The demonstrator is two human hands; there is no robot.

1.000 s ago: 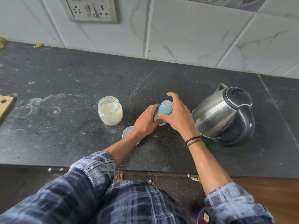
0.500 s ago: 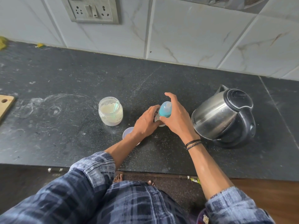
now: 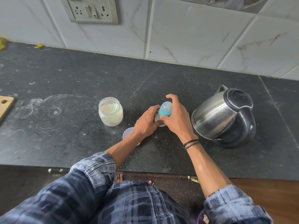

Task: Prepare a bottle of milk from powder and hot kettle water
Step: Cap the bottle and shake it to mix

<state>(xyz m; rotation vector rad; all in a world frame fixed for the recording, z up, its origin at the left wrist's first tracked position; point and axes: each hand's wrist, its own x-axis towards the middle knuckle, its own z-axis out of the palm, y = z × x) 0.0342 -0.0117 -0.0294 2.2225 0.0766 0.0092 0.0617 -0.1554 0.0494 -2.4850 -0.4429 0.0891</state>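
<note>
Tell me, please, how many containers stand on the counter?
3: the powder jar at left, the baby bottle between both hands, the kettle at right. A lid lies under the left wrist.

Both hands, left hand [image 3: 146, 122] and right hand [image 3: 177, 118], clasp the bottle [image 3: 165, 109] between powder jar [image 3: 110, 111] and kettle [image 3: 224, 116].

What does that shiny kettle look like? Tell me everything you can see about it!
The kettle has a shiny silver metal body with a black lid, a thick black handle and a black base. Its lid is shut. A small spout pokes out at the back, toward the tiled wall. Tiny dark lettering sits on its side, too small to read. It stands upright on the dark counter, to the right of the right hand. Nothing touches it except the counter.
</note>
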